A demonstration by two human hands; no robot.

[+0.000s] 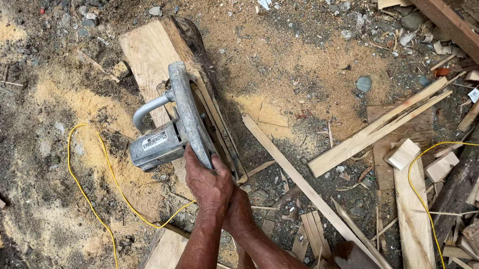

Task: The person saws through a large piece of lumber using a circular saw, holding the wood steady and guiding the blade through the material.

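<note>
Grey circular saw [177, 126] on plank [149, 49]

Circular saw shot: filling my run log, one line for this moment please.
left hand: grips circular saw | right hand: tucked behind left, grip unclear | saw: on wooden plank | yellow cord: on sawdust

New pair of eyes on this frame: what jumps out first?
The grey circular saw at centre, standing on a pale wooden plank, with the left hand and right hand both at its rear. A yellow cord loops over the sawdust at left; offcuts litter the right.
</note>
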